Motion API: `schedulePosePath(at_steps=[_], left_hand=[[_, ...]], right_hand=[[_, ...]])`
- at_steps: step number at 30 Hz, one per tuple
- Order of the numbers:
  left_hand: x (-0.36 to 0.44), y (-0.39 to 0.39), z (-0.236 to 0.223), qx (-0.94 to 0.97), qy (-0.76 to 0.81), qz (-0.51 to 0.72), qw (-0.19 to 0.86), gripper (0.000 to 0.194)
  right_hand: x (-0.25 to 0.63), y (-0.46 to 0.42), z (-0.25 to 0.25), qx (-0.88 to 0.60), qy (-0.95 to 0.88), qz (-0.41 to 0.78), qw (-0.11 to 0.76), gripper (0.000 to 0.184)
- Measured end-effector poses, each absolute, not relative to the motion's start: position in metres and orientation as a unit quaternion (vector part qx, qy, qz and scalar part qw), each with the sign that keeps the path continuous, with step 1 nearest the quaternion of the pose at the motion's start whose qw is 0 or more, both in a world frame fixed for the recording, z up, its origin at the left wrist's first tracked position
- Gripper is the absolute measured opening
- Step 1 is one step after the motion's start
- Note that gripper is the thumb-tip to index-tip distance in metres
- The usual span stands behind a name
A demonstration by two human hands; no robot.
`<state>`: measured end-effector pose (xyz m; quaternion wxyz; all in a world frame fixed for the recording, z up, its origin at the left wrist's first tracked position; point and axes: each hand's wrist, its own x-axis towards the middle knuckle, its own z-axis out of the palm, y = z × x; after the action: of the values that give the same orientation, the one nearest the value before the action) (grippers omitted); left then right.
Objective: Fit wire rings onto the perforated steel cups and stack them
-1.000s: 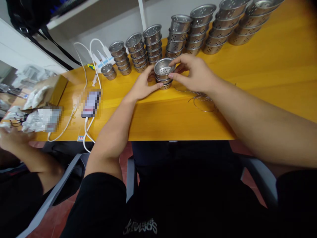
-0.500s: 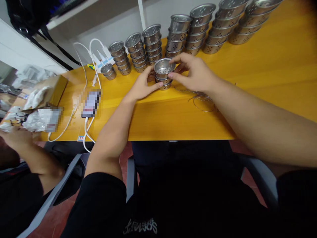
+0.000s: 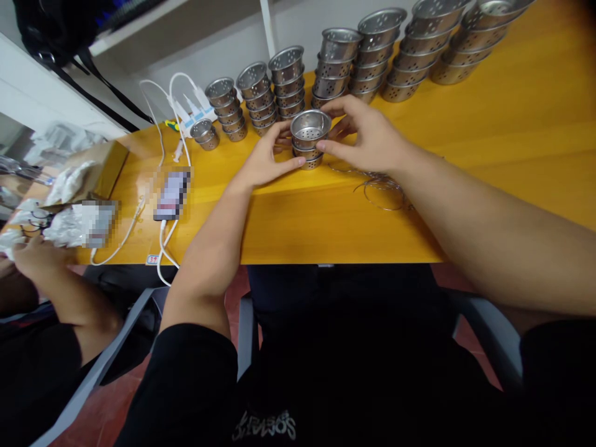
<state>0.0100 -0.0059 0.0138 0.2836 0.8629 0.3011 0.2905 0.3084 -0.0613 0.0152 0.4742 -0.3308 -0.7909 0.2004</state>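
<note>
On the table (image 3: 298, 230), stacked cups (image 3: 309, 139) stand between fingers (image 3: 294, 164)

I wear a black T-shirt (image 3: 372, 385), which is of one dark colour on most of its surface. Its left sleeve (image 3: 186, 379) and its right sleeve (image 3: 559, 372) are short and also black, and they leave my forearms (image 3: 488, 230) uncovered. On the shirt there is a printed lettering (image 3: 265, 426) in pale grey, with angular strokes, which I cannot read with certainty. My trousers (image 3: 335, 292) are almost black, with a slightly bluish tone. My left hand (image 3: 272, 158) and my right hand (image 3: 361, 133) are bare.
</note>
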Motion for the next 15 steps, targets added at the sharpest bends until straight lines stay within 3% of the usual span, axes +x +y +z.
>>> schedulePosePath(at_steps=[4,9,10,13,15], left_hand=[[0.001,-0.002,0.019,0.857,0.327,0.296,0.265,0.105],[-0.021,0.006,0.050,0.715,0.518,0.449,0.137,0.020],[-0.028,0.006,0.057,0.672,0.561,0.473,0.102,0.013],[-0.055,0.002,0.070,0.587,0.627,0.511,0.017,0.031],[-0.076,0.004,0.065,0.654,0.607,0.444,0.082,0.022]], right_hand=[[0.310,-0.062,0.014,-0.341,-0.789,0.211,0.465,0.078],[0.315,-0.059,0.014,-0.342,-0.784,0.191,0.482,0.082],[0.316,-0.059,0.013,-0.342,-0.783,0.183,0.487,0.081],[0.318,-0.056,0.012,-0.353,-0.775,0.164,0.497,0.079],[0.319,-0.054,0.010,-0.362,-0.770,0.157,0.501,0.080]])
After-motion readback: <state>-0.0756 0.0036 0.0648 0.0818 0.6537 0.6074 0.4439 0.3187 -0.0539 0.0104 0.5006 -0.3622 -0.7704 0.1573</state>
